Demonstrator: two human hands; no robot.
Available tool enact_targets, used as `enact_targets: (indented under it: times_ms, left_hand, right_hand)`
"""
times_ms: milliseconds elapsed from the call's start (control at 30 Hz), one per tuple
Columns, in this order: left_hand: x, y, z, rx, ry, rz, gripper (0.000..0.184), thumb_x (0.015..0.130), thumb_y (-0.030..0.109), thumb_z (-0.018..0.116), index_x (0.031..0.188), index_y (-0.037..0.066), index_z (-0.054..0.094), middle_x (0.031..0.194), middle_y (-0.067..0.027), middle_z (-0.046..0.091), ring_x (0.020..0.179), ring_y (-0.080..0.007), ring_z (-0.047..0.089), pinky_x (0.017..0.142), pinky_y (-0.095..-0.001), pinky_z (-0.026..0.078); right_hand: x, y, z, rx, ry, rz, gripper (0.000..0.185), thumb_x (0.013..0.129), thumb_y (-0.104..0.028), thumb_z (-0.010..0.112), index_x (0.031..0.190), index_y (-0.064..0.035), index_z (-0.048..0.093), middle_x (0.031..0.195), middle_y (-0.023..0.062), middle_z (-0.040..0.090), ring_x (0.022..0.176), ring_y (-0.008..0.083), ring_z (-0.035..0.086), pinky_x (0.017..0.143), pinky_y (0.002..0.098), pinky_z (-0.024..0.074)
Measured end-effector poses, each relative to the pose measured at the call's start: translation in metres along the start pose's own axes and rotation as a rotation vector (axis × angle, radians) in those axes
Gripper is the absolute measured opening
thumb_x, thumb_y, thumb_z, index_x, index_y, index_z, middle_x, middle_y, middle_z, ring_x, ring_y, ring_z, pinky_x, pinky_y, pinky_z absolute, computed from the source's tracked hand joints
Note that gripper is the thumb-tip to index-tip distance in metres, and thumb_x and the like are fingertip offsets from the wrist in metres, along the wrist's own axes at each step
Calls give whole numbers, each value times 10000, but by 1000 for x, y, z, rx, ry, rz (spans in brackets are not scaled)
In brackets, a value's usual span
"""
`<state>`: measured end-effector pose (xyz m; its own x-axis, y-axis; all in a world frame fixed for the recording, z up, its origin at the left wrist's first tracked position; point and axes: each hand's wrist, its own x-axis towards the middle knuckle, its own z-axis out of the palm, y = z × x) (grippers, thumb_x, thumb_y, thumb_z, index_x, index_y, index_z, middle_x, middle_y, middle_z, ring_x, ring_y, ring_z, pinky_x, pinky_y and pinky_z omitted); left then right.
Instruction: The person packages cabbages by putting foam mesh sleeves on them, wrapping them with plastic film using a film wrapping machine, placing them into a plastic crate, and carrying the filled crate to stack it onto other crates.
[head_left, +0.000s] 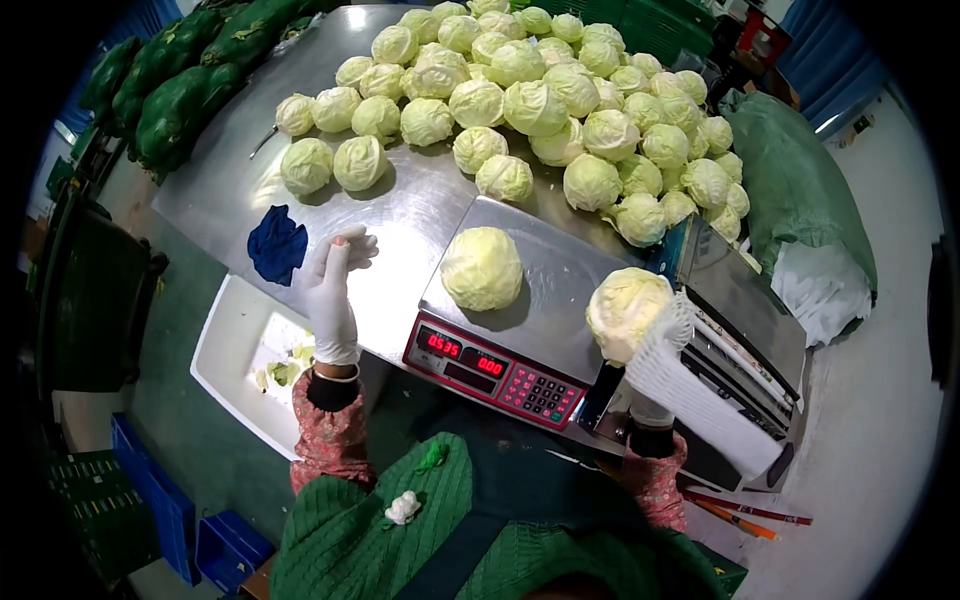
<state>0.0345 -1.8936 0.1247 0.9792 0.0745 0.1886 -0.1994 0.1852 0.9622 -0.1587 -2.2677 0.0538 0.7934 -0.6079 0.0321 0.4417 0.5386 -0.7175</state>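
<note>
A cloth (pixel 277 246) lies near the spread left grip (pixel 335 287); I can't tell if the right grip (pixel 651 408) pinches its nearest cabbage (pixel 616 305).

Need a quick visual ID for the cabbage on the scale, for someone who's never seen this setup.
At the steel table's near edge, find the scale with red-lit readouts. The pale green cabbage on the scale sits left of the plate's middle. It stands alone and bare, unlike the heaped cabbages beyond and the cabbage to its right, partly covered by white netting.
</note>
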Motion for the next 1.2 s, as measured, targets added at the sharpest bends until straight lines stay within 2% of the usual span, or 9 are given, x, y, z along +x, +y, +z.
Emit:
enact_targets:
  times_ms: [233, 333, 500, 600, 767, 833, 900, 1133, 1200]
  left_hand:
    - [-37, 14, 29, -120, -499, -370, 588, 948, 438, 535, 1323, -4, 432, 1176, -128, 572, 969, -181, 614, 817, -298, 485]
    - [-72, 22, 56, -459, -842, -614, 956, 836, 624, 589, 1472, 30, 195, 1442, -140, 358, 1207, -232, 513, 942, -332, 478]
    - [-65, 16, 27, -607, -414, -759, 785, 822, 349, 704, 1429, 36, 317, 1391, -144, 451, 1247, -258, 491, 1050, -381, 406]
    - [-32, -15, -9, -802, -258, -546, 593, 934, 338, 563, 1417, 69, 347, 1390, -159, 454, 1262, -310, 473, 1069, -475, 393]
    - [43, -72, -48, -332, -251, -390, 611, 902, 325, 583, 1381, 11, 371, 1337, -135, 493, 1217, -243, 513, 1031, -398, 425]
    - [57, -109, -48, -356, -230, -444, 551, 887, 268, 588, 1335, 3, 407, 1263, -117, 529, 1150, -218, 546, 989, -371, 457]
    - [56, -132, -41, -322, -228, -408, 503, 866, 234, 610, 1282, 8, 444, 1204, -119, 542, 1099, -210, 552, 964, -359, 462]
    - [52, -157, -23, -131, -101, -312, 591, 856, 187, 652, 1353, -5, 395, 1229, -144, 527, 1150, -233, 505, 978, -348, 435]
    - [55, -158, -36, 369, 46, 37, 666, 856, 211, 655, 1402, -15, 346, 1273, -184, 506, 1200, -277, 471, 1020, -369, 396]
  right_hand:
    - [-8, -4, 102, 694, -197, 604, 841, 734, -345, 795, 1363, 35, 384, 1284, 189, 512, 1129, 281, 559, 982, 353, 451]
    - [-13, 10, 145, -596, -716, -84, 1053, 671, -415, 842, 1440, 27, 275, 1457, 190, 320, 1324, 307, 378, 1110, 405, 303]
    - [-31, 23, 205, -966, -830, -429, 714, 778, -271, 770, 1367, -20, 454, 1446, 211, 333, 1349, 366, 324, 1105, 440, 292]
    - [-22, 7, 198, -915, -909, -411, 242, 930, -88, 560, 1148, -27, 643, 1211, 175, 600, 1194, 267, 531, 975, 374, 446]
    - [-15, 3, 155, -497, -85, 224, 170, 902, -53, 589, 1040, 5, 669, 993, 67, 703, 924, 179, 667, 855, 296, 511]
    - [5, 38, 28, -885, -343, -104, 352, 968, -177, 533, 1285, -28, 497, 1213, 95, 589, 1078, 201, 580, 945, 356, 478]
    - [3, 33, 29, -385, -191, 67, 458, 988, -215, 508, 1389, -52, 360, 1346, 104, 481, 1193, 241, 510, 1012, 403, 442]
    - [-2, 21, 64, -307, -74, 73, 359, 948, -149, 552, 1275, -12, 504, 1222, 95, 588, 1093, 197, 582, 956, 349, 470]
    - [-5, -7, 112, -701, -222, 244, 324, 889, -38, 607, 1208, -1, 563, 1133, 82, 641, 1034, 184, 618, 928, 318, 485]
